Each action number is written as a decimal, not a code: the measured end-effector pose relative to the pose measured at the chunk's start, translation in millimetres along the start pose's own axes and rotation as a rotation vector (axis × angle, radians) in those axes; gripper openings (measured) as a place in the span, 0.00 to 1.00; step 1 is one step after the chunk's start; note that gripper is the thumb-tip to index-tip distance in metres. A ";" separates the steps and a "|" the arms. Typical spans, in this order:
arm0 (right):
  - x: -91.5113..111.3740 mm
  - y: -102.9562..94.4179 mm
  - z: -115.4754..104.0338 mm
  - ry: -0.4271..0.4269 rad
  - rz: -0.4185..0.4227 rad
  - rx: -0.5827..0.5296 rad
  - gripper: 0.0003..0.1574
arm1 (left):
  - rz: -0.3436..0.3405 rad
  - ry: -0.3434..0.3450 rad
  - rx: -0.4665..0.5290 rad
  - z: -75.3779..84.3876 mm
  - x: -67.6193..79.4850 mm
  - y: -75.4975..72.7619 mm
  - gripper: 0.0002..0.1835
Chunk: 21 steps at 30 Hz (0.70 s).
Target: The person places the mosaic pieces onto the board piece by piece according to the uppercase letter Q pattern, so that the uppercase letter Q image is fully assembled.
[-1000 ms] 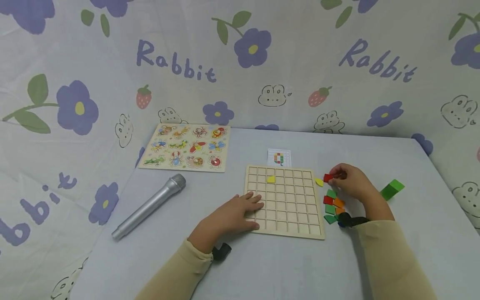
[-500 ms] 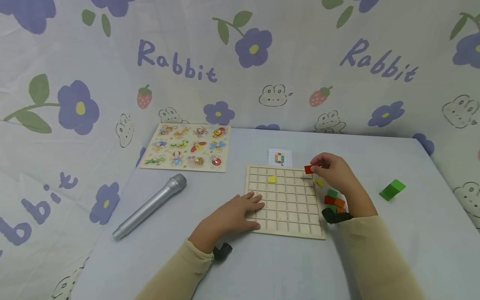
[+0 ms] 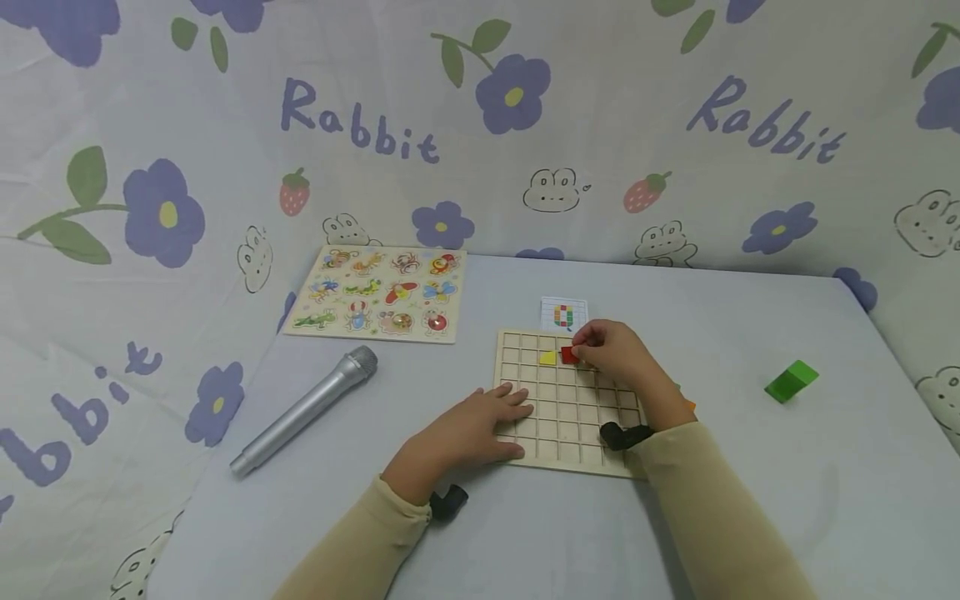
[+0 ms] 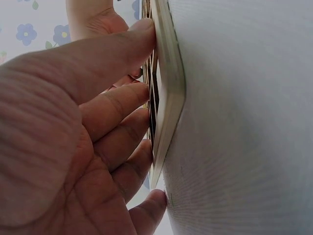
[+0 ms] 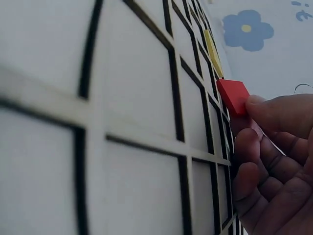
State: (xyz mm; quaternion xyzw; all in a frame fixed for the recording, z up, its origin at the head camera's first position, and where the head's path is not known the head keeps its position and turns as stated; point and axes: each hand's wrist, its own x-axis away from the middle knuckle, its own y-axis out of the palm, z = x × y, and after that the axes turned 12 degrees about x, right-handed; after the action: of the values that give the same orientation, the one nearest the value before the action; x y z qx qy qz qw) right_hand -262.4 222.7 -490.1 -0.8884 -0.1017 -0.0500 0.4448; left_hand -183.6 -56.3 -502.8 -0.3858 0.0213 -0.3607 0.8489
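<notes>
My right hand [image 3: 618, 354] pinches a red square tile [image 3: 569, 356] between thumb and fingers, over the upper part of a wooden grid board [image 3: 558, 425]. In the right wrist view the red tile [image 5: 234, 97] is tilted, close to the board, just by a yellow piece [image 5: 213, 53]. That yellow piece [image 3: 548, 358], with one rounded corner, lies in a cell to the left of the tile. My left hand [image 3: 468, 429] rests with spread fingers on the board's left edge; in the left wrist view its thumb [image 4: 112, 54] lies along the board's rim [image 4: 171, 83].
A small pattern card [image 3: 564, 314] lies behind the board. Orange [image 3: 691, 406] and green pieces show partly behind my right wrist. A green block [image 3: 792, 382] stands farther right. On the left are a silver microphone [image 3: 303, 412] and an insect puzzle board [image 3: 375, 294].
My right hand has carried the red tile leftward from the loose pieces at the right, across the board to beside the yellow piece. My left hand has stayed on the board's edge.
</notes>
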 end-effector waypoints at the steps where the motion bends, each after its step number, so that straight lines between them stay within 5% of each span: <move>1: -0.2 0.8 0.1 0.007 0.005 0.003 0.09 | -0.001 -0.001 -0.001 0.4 0.0 0.0 0.38; 21: -0.6 7.0 1.2 0.013 -0.028 0.043 0.08 | -0.004 -0.004 -0.016 2.4 1.0 -0.4 0.38</move>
State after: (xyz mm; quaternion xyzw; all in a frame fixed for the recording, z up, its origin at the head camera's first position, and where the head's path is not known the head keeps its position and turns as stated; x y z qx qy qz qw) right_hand -261.4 219.5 -496.3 -0.8768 -0.1126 -0.0597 0.4636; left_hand -182.4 -55.5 -500.6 -0.3932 0.0216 -0.3615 0.8451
